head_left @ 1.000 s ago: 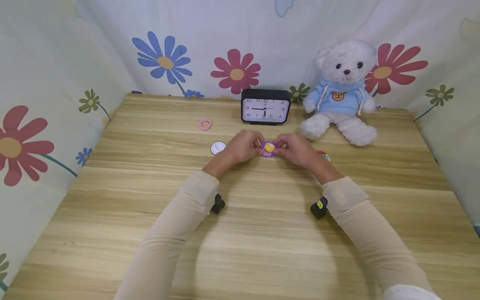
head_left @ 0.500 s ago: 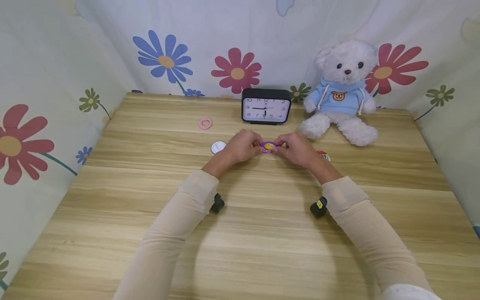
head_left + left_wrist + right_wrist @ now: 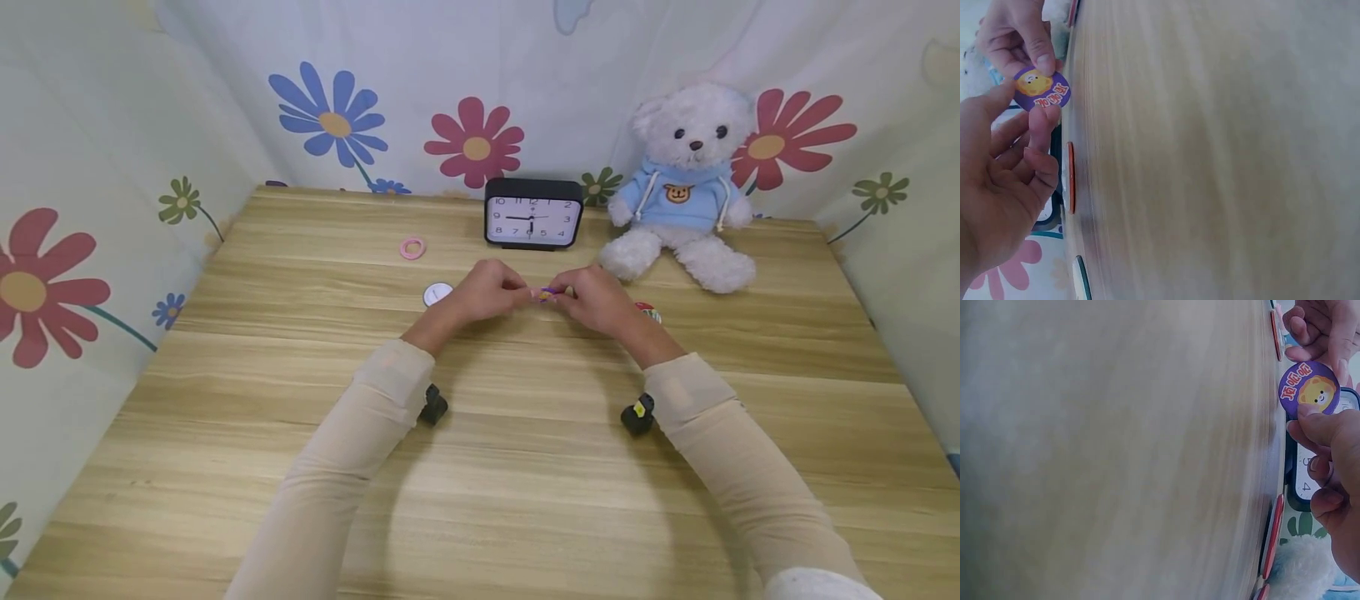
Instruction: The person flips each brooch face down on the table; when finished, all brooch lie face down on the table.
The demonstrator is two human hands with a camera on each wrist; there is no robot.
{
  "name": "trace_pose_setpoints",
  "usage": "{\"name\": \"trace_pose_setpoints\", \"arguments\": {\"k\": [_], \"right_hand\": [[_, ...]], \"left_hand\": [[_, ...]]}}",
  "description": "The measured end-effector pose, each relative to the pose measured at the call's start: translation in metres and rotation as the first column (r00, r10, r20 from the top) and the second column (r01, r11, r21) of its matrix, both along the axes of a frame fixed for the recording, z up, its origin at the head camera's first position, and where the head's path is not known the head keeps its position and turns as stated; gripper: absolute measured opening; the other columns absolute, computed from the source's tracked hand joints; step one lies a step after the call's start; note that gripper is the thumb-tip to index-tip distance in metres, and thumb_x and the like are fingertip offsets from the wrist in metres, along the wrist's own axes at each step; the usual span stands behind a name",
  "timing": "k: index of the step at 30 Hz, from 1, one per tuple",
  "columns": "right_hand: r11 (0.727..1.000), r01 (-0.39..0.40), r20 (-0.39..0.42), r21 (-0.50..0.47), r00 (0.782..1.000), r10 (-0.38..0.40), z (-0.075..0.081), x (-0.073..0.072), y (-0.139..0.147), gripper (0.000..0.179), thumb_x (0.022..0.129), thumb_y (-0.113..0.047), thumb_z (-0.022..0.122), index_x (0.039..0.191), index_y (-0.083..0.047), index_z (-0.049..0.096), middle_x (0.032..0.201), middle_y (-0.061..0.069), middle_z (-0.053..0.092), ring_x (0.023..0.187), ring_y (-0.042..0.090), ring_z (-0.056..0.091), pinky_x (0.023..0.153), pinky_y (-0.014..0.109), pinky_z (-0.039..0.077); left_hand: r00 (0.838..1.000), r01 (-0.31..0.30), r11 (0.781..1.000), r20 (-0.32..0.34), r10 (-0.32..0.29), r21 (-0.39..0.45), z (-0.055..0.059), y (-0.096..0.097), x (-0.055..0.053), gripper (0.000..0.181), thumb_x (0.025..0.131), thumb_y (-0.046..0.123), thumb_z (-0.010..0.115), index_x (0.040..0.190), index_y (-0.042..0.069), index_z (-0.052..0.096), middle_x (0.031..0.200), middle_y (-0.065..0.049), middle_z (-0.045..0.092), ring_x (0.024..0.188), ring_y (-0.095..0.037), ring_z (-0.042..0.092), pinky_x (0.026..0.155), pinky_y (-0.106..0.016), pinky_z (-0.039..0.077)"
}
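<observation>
Between my two hands is a round purple badge (image 3: 547,294) with a yellow cartoon lion and red lettering, clearest in the left wrist view (image 3: 1034,84) and the right wrist view (image 3: 1317,392). My left hand (image 3: 486,292) pinches one edge, its fingertips covering part of the rim. Opposite it, my right hand (image 3: 596,298) grips the badge with the thumb on the printed face. From the head the badge shows nearly edge-on, held up over the table (image 3: 480,500) in front of the clock. Its back is hidden.
A black desk clock (image 3: 532,218) stands behind the hands, with a white teddy bear (image 3: 678,196) in a blue hoodie to its right. A pink ring (image 3: 412,248) and a white disc (image 3: 437,293) lie at left. A red-and-green disc (image 3: 649,312) lies partly behind the right arm.
The badge has tilted from showing its full face to nearly edge-on in the head view. My left fingers have moved slightly right and cover more of it. The right hand stays nearly still.
</observation>
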State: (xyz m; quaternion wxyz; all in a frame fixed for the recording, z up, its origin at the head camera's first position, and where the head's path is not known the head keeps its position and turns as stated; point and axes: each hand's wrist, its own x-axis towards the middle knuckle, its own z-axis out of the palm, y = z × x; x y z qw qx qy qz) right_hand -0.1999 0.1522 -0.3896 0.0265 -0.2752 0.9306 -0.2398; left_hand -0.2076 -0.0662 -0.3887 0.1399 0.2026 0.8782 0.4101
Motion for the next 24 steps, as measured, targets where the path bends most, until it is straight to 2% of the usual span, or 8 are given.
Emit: {"name": "trace_pose_setpoints", "arguments": {"k": [4, 8, 12, 15, 17, 21, 24], "right_hand": [[1.0, -0.008, 0.01, 0.0, 1.0, 0.008, 0.0006, 0.0005, 0.0004, 0.014, 0.095, -0.01, 0.069, 0.103, -0.004, 0.078, 0.098, 0.012, 0.079, 0.086, 0.022, 0.072, 0.079, 0.042, 0.057], [1.0, -0.025, 0.032, -0.001, 0.999, 0.025, 0.0005, 0.0003, 0.0007, 0.014, 0.095, -0.011, 0.07, 0.104, -0.005, 0.079, 0.1, 0.011, 0.08, 0.088, 0.021, 0.072, 0.082, 0.042, 0.058], [0.999, -0.03, 0.074, -0.032, 0.997, 0.033, 0.0, -0.0001, 0.0008, 0.014, 0.094, -0.013, 0.073, 0.103, -0.005, 0.08, 0.1, 0.01, 0.08, 0.085, 0.017, 0.068, 0.076, 0.036, 0.055], [0.998, -0.024, 0.114, -0.062, 0.993, 0.031, -0.0007, -0.0004, 0.0007, 0.015, 0.092, -0.012, 0.075, 0.103, -0.004, 0.079, 0.102, 0.011, 0.08, 0.082, 0.016, 0.065, 0.071, 0.03, 0.051], [0.997, -0.018, 0.135, -0.071, 0.99, 0.027, -0.0009, -0.0007, 0.0004, 0.017, 0.091, -0.012, 0.076, 0.104, -0.003, 0.079, 0.103, 0.012, 0.08, 0.084, 0.015, 0.065, 0.072, 0.028, 0.05], [0.996, 0.003, 0.195, -0.092, 0.981, 0.015, -0.001, -0.0014, -0.0003, 0.021, 0.089, -0.013, 0.078, 0.107, -0.002, 0.078, 0.105, 0.013, 0.079, 0.092, 0.018, 0.068, 0.078, 0.03, 0.053], [0.995, 0.03, 0.249, -0.097, 0.969, -0.005, -0.0008, -0.0022, -0.0003, 0.024, 0.088, -0.013, 0.079, 0.109, -0.002, 0.078, 0.104, 0.013, 0.079, 0.091, 0.019, 0.066, 0.078, 0.029, 0.052]], "left_hand": [[0.991, -0.056, 0.998, 0.123, 0.051, 0.037, 0.0013, -0.0014, -0.0006, 0.024, 0.096, 0.027, 0.071, 0.101, 0.006, 0.08, 0.068, -0.003, 0.068, 0.056, -0.006, 0.056, 0.054, -0.018, 0.042], [0.982, -0.066, 0.997, 0.179, 0.059, 0.035, 0.0036, -0.0016, -0.0016, 0.025, 0.093, 0.029, 0.074, 0.101, 0.007, 0.081, 0.069, -0.002, 0.067, 0.057, -0.008, 0.056, 0.054, -0.018, 0.041], [0.976, -0.053, 0.998, 0.211, 0.048, 0.019, 0.0058, -0.0019, -0.002, 0.024, 0.092, 0.028, 0.076, 0.103, 0.007, 0.08, 0.081, -0.003, 0.071, 0.059, -0.009, 0.056, 0.056, -0.018, 0.043], [0.977, -0.041, 0.999, 0.208, 0.041, -0.001, 0.0067, -0.0027, -0.0025, 0.027, 0.091, 0.027, 0.077, 0.107, 0.006, 0.079, 0.089, -0.004, 0.074, 0.062, -0.009, 0.058, 0.059, -0.019, 0.045], [0.981, -0.034, 0.999, 0.19, 0.035, -0.011, 0.0066, -0.0034, -0.0027, 0.028, 0.09, 0.026, 0.079, 0.108, 0.004, 0.079, 0.089, -0.005, 0.074, 0.064, -0.009, 0.058, 0.061, -0.019, 0.045], [0.986, -0.013, 1.0, 0.168, 0.016, -0.023, 0.0057, -0.0041, -0.003, 0.027, 0.087, 0.024, 0.082, 0.105, 0.004, 0.079, 0.076, -0.001, 0.07, 0.066, -0.008, 0.056, 0.062, -0.02, 0.044], [0.989, 0.009, 0.999, 0.149, -0.001, -0.052, 0.0051, -0.0029, -0.0039, 0.023, 0.085, 0.023, 0.083, 0.101, 0.006, 0.08, 0.068, 0.003, 0.064, 0.065, -0.008, 0.053, 0.061, -0.02, 0.042]]}}
